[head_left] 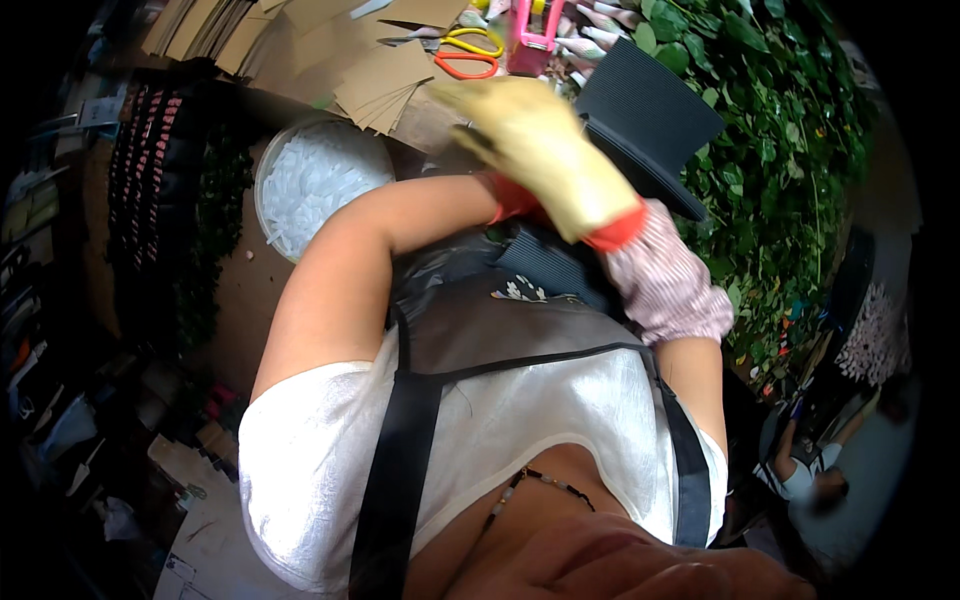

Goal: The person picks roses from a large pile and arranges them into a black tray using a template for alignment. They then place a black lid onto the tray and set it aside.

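Note:
My right hand (540,150), in a yellow glove with a red cuff, reaches up and leftward in front of my chest. Its fingers are stretched out and blurred at the tips, the thumb set apart from them; I see nothing held. My left hand's red cuff (512,197) shows just below it, but the left hand's fingers are hidden behind the right glove. Beside the right wrist stands a black ribbed piece (650,110) with a flared top. Tan card pieces (385,90) lie fanned out near the right fingertips.
Scissors (468,65) with yellow and red handles and a pink tape dispenser (533,35) lie beyond my hands. At left is a white tub (262,190) of pale translucent pieces. Green leaves (790,180) mass at right. Another person (800,470) is at the lower right.

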